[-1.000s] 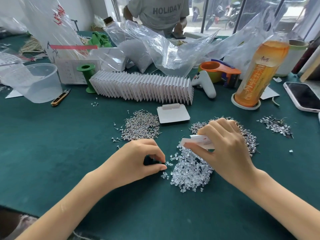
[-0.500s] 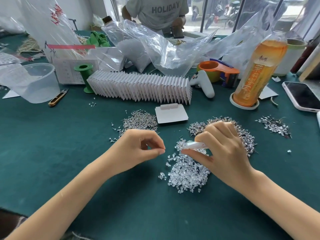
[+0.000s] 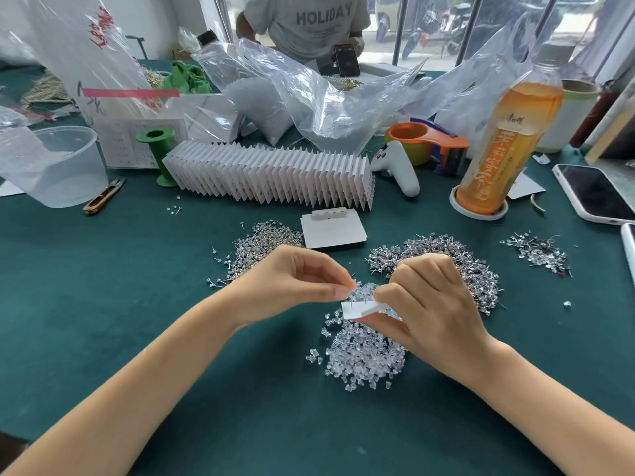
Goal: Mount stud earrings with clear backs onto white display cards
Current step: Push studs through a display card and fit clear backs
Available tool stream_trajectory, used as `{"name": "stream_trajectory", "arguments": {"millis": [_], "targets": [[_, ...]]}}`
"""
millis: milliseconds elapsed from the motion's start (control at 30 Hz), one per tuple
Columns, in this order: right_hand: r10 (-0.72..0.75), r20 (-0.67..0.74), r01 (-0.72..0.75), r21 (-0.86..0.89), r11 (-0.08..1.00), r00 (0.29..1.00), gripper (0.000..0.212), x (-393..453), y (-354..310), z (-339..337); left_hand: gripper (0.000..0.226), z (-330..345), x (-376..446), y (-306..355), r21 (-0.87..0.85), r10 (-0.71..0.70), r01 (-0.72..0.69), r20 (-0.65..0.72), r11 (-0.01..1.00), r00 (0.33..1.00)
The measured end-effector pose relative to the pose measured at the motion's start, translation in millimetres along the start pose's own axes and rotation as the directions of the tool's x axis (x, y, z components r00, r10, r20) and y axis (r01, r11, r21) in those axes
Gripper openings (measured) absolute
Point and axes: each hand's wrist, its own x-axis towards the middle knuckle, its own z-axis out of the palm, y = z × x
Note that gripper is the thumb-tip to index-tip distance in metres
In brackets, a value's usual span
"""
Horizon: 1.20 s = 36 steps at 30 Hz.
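My right hand (image 3: pixel 426 304) grips a small white display card (image 3: pixel 359 309) above the pile of clear backs (image 3: pixel 364 355); a thin stud post pokes out of the card's near face. My left hand (image 3: pixel 292 283) pinches something tiny, likely a clear back, between thumb and forefinger right at the card's left edge. Stud earrings lie in heaps at centre left (image 3: pixel 264 242) and centre right (image 3: pixel 457 262), with a smaller heap (image 3: pixel 539 252) farther right. A blank card (image 3: pixel 331 230) lies flat behind my hands. A long row of finished cards (image 3: pixel 271 173) stands farther back.
A tea bottle (image 3: pixel 505 146), two phones (image 3: pixel 598 194), a tape dispenser (image 3: pixel 429 139) and a white controller (image 3: pixel 398 166) sit at the right. A clear tub (image 3: pixel 58 166), snips (image 3: pixel 103 197), a green spool (image 3: pixel 159 149) and plastic bags (image 3: pixel 302 97) fill the back. A person stands behind the table.
My left hand rose from the clear backs pile and moved right to the card. My right hand turned the card and brought it lower, toward the left hand.
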Motion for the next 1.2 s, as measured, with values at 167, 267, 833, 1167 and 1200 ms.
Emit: {"name": "stream_trajectory", "arguments": {"millis": [167, 267, 833, 1167, 1200], "targets": [[-0.026, -0.006, 0.026, -0.013, 1.000, 1.000, 0.032, 1.5, -1.1, 1.1, 0.013, 1.5, 0.5, -1.8, -0.011, -0.016, 0.016, 0.014, 1.000, 1.000], [-0.029, -0.008, 0.029, -0.025, 0.999, 1.000, 0.032, 1.4, -1.4, 1.5, 0.011, 1.5, -1.3, -1.3, -0.005, -0.024, 0.024, 0.045, 1.000, 0.999], [-0.053, -0.009, 0.052, -0.087, 0.995, 0.999, 0.041, 1.2, -4.4, 0.0, 0.012, 2.0, -3.8, -3.7, 0.000, -0.026, 0.026, 0.055, 1.000, 0.998], [-0.093, -0.020, 0.091, -0.111, 0.990, 0.995, 0.027, -1.9, -5.8, 2.3, 0.011, 2.7, -5.4, -3.7, 0.062, -0.011, 0.006, 0.087, 0.998, 0.996], [-0.102, -0.020, 0.099, -0.111, 0.989, 0.995, 0.027, -2.4, -6.1, 2.3, 0.010, 2.5, -5.5, -4.1, 0.073, -0.013, 0.007, 0.091, 0.997, 0.996]]}}
